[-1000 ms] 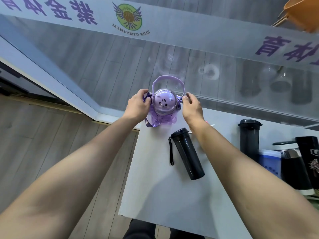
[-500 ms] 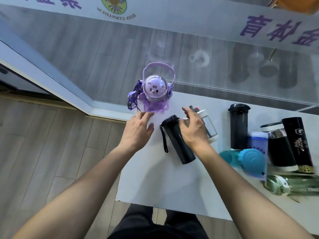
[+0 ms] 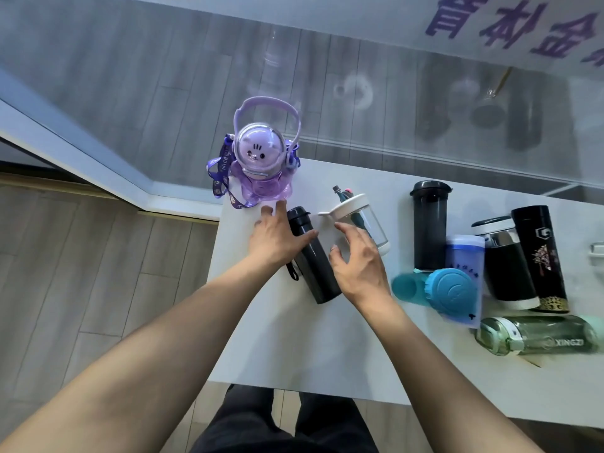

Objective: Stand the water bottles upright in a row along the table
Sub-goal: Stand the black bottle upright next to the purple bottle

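Note:
A purple cat-face bottle (image 3: pixel 258 158) with a carry handle and strap stands upright at the far left corner of the white table (image 3: pixel 294 354). Just in front of it a slim black bottle (image 3: pixel 322 279) lies on its side, cap pointing away from me. My left hand (image 3: pixel 273 238) rests against its upper part, fingers stretched along its left side and thumb laid across it. My right hand (image 3: pixel 358 263) hovers open to the right of that bottle, fingers spread. Beyond the right hand a clear cup with a white lid (image 3: pixel 376 225) lies on its side.
Several more bottles crowd the right half: a dark tumbler (image 3: pixel 428 230), a blue-lidded bottle (image 3: pixel 452 291), a black-and-steel flask (image 3: pixel 505 266), a black flask with gold print (image 3: pixel 539 256) and a green bottle (image 3: pixel 539 335) on its side. A glass wall runs behind the table; its left edge drops to wood floor.
Both hands let go of the purple bottle, which stays upright, and came back toward me. The left hand has now reached the lying black bottle; the right hand moved off it, to its right.

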`<control>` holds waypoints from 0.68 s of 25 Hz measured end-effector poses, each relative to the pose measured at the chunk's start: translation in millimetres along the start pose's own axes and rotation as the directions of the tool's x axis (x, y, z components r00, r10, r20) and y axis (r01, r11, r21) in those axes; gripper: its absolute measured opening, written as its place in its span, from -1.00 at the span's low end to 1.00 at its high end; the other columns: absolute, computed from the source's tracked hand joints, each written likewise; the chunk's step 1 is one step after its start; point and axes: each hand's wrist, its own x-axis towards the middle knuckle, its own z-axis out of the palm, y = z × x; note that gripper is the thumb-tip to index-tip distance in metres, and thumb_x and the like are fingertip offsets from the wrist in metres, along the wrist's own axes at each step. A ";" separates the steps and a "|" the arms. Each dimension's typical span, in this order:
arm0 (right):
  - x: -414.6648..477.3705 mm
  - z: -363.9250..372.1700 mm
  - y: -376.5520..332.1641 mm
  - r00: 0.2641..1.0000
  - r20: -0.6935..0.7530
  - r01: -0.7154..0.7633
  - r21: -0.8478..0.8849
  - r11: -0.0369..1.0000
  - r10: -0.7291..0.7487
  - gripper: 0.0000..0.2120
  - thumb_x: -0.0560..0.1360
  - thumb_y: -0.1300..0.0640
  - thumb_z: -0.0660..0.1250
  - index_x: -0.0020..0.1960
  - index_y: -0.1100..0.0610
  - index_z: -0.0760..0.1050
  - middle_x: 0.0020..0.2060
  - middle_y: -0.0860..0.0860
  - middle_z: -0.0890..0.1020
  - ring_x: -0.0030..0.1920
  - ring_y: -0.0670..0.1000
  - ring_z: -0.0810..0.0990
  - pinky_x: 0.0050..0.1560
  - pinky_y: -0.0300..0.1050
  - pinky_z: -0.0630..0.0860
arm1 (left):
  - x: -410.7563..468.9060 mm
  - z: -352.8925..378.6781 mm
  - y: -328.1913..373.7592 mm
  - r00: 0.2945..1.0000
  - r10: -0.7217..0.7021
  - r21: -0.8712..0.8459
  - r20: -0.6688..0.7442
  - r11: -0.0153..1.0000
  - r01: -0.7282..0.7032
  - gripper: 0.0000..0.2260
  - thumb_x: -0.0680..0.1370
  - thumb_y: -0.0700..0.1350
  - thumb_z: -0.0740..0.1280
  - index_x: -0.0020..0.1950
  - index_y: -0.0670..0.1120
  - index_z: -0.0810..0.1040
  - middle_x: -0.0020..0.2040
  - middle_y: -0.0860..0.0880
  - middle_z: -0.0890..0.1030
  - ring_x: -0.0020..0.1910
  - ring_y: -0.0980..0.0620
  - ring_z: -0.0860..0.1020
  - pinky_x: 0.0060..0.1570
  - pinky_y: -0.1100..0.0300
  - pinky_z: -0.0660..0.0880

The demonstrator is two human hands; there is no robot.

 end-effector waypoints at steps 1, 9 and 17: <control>-0.8 -3.3 1.6 1.000 0.002 -0.010 -0.004 1.000 0.010 -0.57 0.59 0.10 0.28 0.46 0.02 0.41 0.37 0.00 0.50 0.38 0.04 0.45 0.38 -0.08 0.38 | 2.6 1.5 2.2 1.000 -0.025 -0.015 0.013 1.000 0.025 -0.22 0.34 0.32 0.42 0.43 0.01 0.24 0.29 -0.15 0.40 0.23 -0.27 0.48 0.16 -0.07 0.47; -1.8 -17.8 -6.3 1.000 -0.009 -0.027 0.080 0.996 0.028 -0.57 0.58 0.00 0.31 0.44 -0.08 0.39 0.29 -0.05 0.52 0.30 -0.03 0.51 0.33 -0.09 0.45 | -27.7 -4.3 -8.5 0.970 0.222 -0.298 -0.097 0.924 -0.241 -0.33 0.28 0.04 0.56 0.35 0.08 0.41 0.21 -0.01 0.39 0.21 -0.01 0.47 0.25 0.15 0.44; -1.6 -15.8 -39.7 0.972 0.225 0.015 0.247 0.969 -0.073 -0.23 0.31 -0.15 0.58 0.45 -0.13 0.36 0.28 -0.14 0.53 0.27 -0.12 0.51 0.34 -0.17 0.45 | -93.2 2.1 -16.4 0.846 0.419 -0.228 -0.331 0.834 -0.502 -0.20 0.32 -0.02 0.55 0.51 -0.01 0.30 0.37 -0.09 0.40 0.31 -0.11 0.43 0.32 0.05 0.40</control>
